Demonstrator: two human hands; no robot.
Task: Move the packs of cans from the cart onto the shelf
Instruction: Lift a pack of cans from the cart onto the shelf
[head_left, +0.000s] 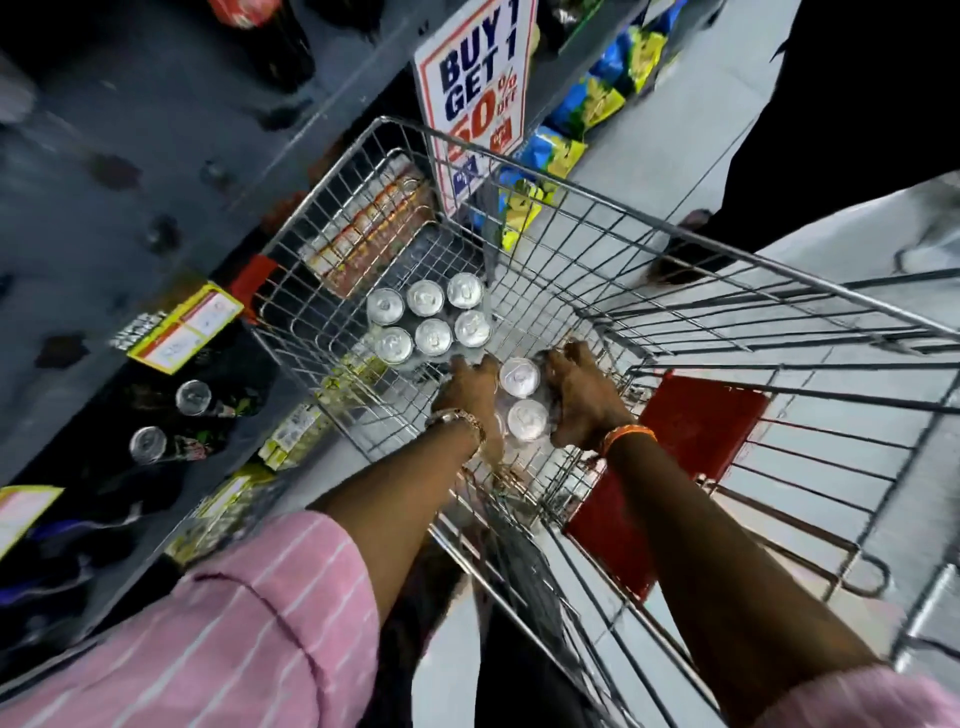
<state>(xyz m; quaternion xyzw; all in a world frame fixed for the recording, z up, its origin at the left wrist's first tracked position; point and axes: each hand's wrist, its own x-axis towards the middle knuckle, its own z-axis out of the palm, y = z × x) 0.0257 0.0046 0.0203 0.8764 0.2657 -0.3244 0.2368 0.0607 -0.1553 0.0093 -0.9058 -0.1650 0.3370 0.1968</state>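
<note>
Inside the wire cart (675, 244) both my hands grip one shrink-wrapped pack of silver-topped cans (522, 397) at its near end. My left hand (470, 397) clasps the pack's left side and my right hand (582, 400) its right side; only two can tops show between them. A second pack of cans (431, 319), with its tops fully visible, stands just beyond on the cart floor. The dark shelf (156, 171) runs along the left, with two single cans (171, 421) on a lower level.
A red fold-down seat flap (685, 447) hangs at the cart's near end. A "Buy 1 Get 1" sign (478, 93) sticks out from the shelf over the cart's far end. Yellow price tags (187, 327) edge the shelf. Snack bags (587, 114) line the aisle beyond.
</note>
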